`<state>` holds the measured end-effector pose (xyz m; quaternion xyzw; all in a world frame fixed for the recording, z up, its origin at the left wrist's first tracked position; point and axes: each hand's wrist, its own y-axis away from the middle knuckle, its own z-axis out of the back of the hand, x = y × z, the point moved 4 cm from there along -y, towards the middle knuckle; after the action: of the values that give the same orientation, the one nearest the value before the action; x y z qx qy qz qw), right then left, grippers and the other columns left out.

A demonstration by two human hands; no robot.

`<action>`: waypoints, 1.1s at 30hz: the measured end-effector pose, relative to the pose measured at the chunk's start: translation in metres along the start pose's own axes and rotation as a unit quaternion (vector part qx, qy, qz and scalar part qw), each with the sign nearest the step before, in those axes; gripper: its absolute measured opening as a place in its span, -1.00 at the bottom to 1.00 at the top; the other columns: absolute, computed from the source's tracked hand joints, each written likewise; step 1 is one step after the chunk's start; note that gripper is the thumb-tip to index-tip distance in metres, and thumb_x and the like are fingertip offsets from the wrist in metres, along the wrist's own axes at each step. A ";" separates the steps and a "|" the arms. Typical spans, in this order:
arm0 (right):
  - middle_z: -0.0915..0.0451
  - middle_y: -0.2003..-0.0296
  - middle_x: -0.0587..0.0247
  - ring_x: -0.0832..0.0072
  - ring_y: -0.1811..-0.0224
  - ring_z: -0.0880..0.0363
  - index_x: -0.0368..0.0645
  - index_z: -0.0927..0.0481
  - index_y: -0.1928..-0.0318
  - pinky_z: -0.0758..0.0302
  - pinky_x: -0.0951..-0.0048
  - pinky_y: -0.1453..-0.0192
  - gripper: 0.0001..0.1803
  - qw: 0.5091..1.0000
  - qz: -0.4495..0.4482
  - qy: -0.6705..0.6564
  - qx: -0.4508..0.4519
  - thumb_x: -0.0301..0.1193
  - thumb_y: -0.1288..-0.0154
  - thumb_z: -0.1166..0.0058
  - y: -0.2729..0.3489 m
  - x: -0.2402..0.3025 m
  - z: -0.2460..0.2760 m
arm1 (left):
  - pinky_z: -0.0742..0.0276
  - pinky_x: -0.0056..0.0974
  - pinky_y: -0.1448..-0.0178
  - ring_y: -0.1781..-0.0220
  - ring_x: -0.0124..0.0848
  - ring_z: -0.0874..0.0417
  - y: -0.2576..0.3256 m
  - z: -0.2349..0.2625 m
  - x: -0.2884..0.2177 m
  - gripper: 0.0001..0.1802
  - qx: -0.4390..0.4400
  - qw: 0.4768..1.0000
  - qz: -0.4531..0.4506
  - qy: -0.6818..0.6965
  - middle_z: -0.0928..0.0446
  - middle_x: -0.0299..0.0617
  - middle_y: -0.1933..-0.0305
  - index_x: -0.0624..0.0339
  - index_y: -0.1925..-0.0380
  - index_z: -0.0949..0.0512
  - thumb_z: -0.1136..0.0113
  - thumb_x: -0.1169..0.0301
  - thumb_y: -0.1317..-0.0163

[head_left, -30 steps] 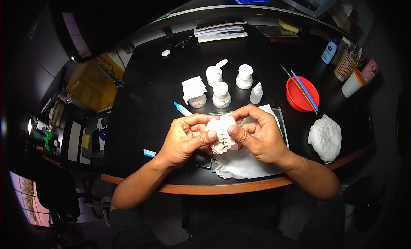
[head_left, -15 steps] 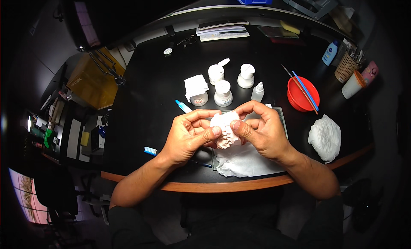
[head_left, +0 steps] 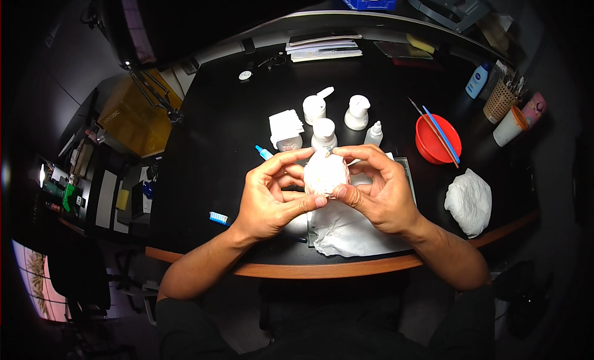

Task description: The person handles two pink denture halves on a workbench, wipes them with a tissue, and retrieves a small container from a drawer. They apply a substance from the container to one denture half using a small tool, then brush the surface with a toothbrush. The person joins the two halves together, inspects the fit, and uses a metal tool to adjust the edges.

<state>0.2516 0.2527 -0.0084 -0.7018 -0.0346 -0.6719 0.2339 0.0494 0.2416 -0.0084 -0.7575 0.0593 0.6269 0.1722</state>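
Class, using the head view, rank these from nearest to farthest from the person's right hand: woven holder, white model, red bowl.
From the right hand:
1. White model: touching its fingers, held between both hands.
2. Red bowl: beyond the hand, to its right, with brushes across it.
3. Woven holder: farther back, toward the desk's right side.

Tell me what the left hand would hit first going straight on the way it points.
The left hand holds the pale rounded piece, so meets that first; beyond it, probably a white jar, though depth is unclear.
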 end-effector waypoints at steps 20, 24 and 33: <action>-0.47 -0.16 0.19 0.34 -0.33 -0.56 -0.28 -0.55 -0.32 -0.74 0.25 -0.30 -0.26 0.999 0.025 -0.019 0.026 -0.51 -0.13 -0.59 0.001 0.008 0.003 | -0.82 -0.13 -0.24 -0.12 -0.33 -0.73 0.000 0.005 -0.002 -0.23 0.000 0.997 -0.055 -0.063 -0.65 -0.02 -0.07 0.45 -0.27 -0.51 -0.65 0.68 0.00; -0.49 -0.09 0.17 0.40 -0.21 -0.65 -0.34 -0.56 -0.27 -0.81 0.31 -0.16 -0.34 0.999 -0.006 0.026 0.032 -0.45 -0.19 -0.57 -0.001 0.005 0.003 | -0.84 -0.20 -0.15 -0.01 -0.34 -0.78 0.000 0.008 -0.001 -0.28 0.002 0.999 -0.015 -0.040 -0.70 -0.02 0.06 0.50 -0.24 -0.51 -0.62 0.68 -0.05; -0.63 0.28 0.24 0.61 0.31 -0.73 -0.42 -0.59 0.01 -0.66 0.65 0.26 -0.59 0.995 -0.067 -0.062 0.025 -0.38 -0.35 -0.47 0.003 0.002 0.000 | -0.83 -0.34 0.10 0.14 -0.40 -0.82 0.001 0.009 0.009 -0.39 0.018 0.996 0.066 0.053 -0.71 -0.10 0.21 0.51 -0.21 -0.52 -0.58 0.50 -0.21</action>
<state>0.2527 0.2495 -0.0072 -0.7324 -0.1128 -0.6401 0.2026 0.0423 0.2447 -0.0184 -0.7807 0.1300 0.5949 0.1407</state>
